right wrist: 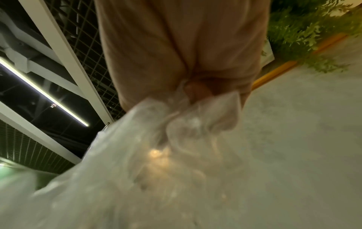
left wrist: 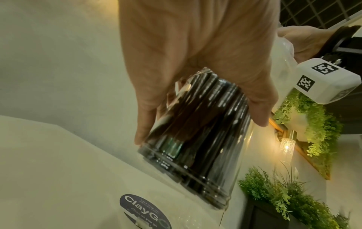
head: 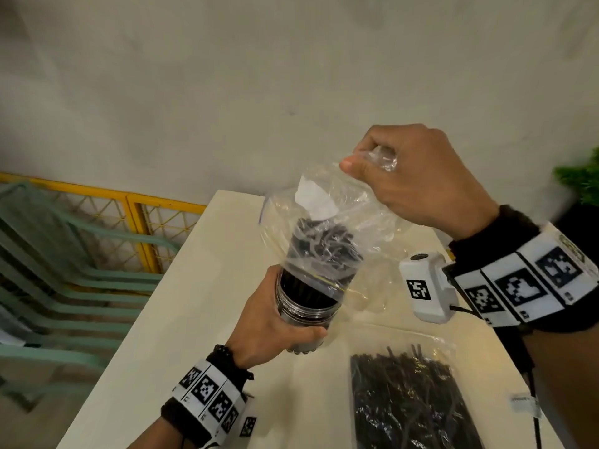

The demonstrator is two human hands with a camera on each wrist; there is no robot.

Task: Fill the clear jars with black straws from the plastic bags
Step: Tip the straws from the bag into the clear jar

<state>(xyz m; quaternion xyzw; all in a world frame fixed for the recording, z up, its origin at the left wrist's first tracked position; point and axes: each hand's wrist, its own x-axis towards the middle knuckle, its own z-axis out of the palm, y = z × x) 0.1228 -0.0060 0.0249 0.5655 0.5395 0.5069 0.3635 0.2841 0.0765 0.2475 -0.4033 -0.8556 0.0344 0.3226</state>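
Clear jar (head: pixel 304 306) tilted mouth-up, gripped by left hand (head: pixel 275 332); right hand (head: pixel 418 176) pinches upended plastic bag (head: pixel 327 228) above it.

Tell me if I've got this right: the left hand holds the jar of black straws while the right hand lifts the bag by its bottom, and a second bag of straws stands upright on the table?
Nearly. The head view shows the second bag of straws lying flat on the table, not upright.

A pale cream table (head: pixel 181 319) stands with its far end against the wall. On its near right part a sealed clear bag of black straws (head: pixel 408 400) lies flat. Just right of that bag sits a small white label (head: pixel 525 404).
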